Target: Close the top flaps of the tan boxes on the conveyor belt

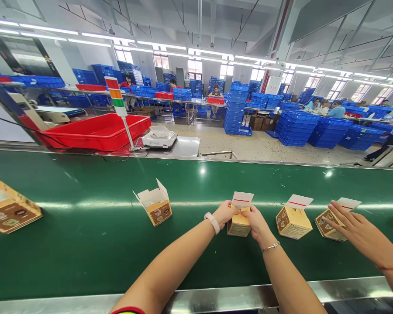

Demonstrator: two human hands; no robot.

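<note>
Both my hands are on one small yellow-and-brown carton [239, 227] standing on the green belt. My left hand [225, 213], with a pale band at the wrist, grips its left side and top edge. Opposite it, my right hand [256, 221] closes on the right side, thumb at the top flaps. A white lid flap with a red line [243, 199] stands up at the carton's back. To the right sits a similar carton [294, 223], its lid flap also raised. Left of my hands, an open carton [159, 211] has its flaps spread.
A co-worker's hand [355, 224] reaches over another carton [327, 226] at the right. One more open carton [13, 216] lies at far left on the green conveyor belt [101, 253]. Beyond it are a red tray [98, 135], a scale [159, 137] and a signal light [118, 98].
</note>
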